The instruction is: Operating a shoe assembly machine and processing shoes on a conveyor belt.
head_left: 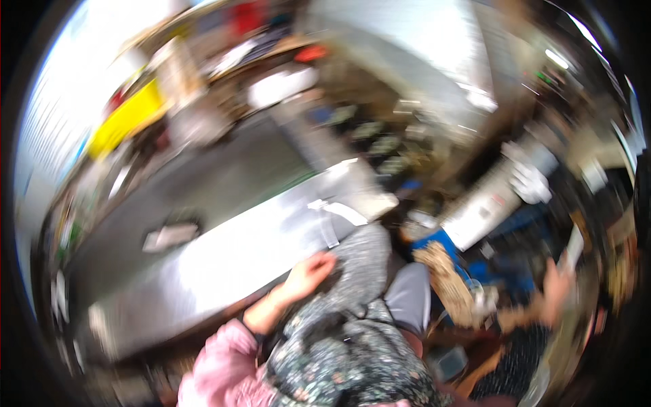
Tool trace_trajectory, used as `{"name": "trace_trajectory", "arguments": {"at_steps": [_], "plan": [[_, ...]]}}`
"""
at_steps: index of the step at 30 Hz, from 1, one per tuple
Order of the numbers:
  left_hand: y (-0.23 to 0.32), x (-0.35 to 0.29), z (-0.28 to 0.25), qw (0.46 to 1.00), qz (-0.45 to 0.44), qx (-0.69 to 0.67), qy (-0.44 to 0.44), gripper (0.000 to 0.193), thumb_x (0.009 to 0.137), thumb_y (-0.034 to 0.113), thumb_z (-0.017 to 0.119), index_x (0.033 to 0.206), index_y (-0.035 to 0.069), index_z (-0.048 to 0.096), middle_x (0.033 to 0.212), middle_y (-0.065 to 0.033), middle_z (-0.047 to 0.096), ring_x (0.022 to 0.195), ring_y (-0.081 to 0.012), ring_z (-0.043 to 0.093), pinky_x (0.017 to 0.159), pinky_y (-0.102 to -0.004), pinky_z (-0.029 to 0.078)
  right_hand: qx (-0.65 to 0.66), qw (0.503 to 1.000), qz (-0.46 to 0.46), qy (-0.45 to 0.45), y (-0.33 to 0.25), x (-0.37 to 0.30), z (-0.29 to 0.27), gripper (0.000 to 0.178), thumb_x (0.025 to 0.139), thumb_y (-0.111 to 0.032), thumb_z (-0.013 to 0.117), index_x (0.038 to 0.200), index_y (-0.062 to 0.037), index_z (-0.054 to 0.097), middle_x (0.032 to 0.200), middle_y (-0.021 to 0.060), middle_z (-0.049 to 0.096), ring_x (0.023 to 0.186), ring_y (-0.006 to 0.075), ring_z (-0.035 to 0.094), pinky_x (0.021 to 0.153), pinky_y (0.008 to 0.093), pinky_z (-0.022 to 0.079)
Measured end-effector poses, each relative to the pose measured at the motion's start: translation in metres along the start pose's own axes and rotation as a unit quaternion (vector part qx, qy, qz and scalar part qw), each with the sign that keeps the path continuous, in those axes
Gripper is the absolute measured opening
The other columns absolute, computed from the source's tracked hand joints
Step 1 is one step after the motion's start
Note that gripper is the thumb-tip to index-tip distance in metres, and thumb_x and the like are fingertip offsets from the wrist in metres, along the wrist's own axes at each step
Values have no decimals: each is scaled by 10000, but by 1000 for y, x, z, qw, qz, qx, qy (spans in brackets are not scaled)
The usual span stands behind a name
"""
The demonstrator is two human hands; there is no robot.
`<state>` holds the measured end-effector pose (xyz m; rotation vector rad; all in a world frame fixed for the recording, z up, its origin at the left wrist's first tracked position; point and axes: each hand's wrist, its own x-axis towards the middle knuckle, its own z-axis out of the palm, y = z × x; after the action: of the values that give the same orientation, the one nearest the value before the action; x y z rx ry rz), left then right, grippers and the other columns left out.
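Observation:
Motion blurs much of the head view. My left hand [308, 273], below a pink sleeve, is loosely closed over the near edge of a shiny metal counter [210, 271], beside my lap; nothing shows in its fingers. A white strap-like piece [330, 227] lies on the counter, close beyond that hand. Far to the right, my right hand [556, 288] reaches out from a dark speckled sleeve. It is closed on a white flat object [575, 247], whose kind the blur hides.
On the dark worktop [237, 173] behind the counter lies a small pale block [171, 236]. A yellow bin [125, 121] stands at the back left. To the right are a long white box [478, 207] with a crumpled white bundle [529, 182] and a piece of wood [447, 285].

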<state>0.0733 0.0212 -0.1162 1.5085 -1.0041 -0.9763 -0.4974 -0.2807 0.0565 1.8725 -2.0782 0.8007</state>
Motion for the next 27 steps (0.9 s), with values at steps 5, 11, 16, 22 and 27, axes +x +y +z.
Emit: {"name": "trace_trajectory", "arguments": {"at_steps": [5, 11, 16, 22, 27], "plan": [[-62, -13, -118, 921, -100, -1, 377, 452, 848, 169, 709, 1260, 34, 577, 803, -41, 608, 713, -128, 549, 649, -315, 483, -135, 991, 15, 12, 122, 89, 46, 642, 899, -573, 515, 1476, -315, 399, 1378, 264, 440, 1227, 447, 470, 1046, 495, 362], [-139, -63, -309, 694, -221, 191, 658, 702, 762, 258, 722, 1292, -117, 453, 1308, -315, 488, 1252, -435, 458, 1051, -429, 390, -274, 878, -280, 274, 64, 102, 35, 421, 993, -320, 479, 1350, -105, 541, 1389, 206, 504, 1207, 414, 533, 1007, 434, 447], [-109, 18, -310, 796, -245, 145, 534, 1038, 739, 298, 760, 1478, -61, 126, 1411, -353, 376, 1350, -395, 382, 1106, -385, 331, 122, 907, -396, -73, -94, -124, 140, 292, 887, -52, 523, 1158, -2, 619, 1360, 224, 528, 1261, 342, 500, 1069, 414, 375], [-28, -19, -348, 799, -15, 514, 313, 847, 702, 265, 789, 1445, 120, 410, 1504, -227, 346, 1404, -378, 319, 1147, -421, 283, 299, 828, -253, -402, -180, -316, 145, 261, 807, -51, 619, 1049, 31, 673, 1198, 262, 621, 1129, 376, 599, 953, 404, 474], [-60, -93, -411, 807, -292, 447, 252, 1026, 656, 408, 789, 1507, 137, 285, 1204, -203, 641, 1152, -350, 604, 986, -381, 473, 312, 786, -212, -491, -161, -319, 151, 251, 842, -3, 576, 1074, 59, 648, 1139, 232, 650, 1076, 314, 628, 931, 361, 475]]}}
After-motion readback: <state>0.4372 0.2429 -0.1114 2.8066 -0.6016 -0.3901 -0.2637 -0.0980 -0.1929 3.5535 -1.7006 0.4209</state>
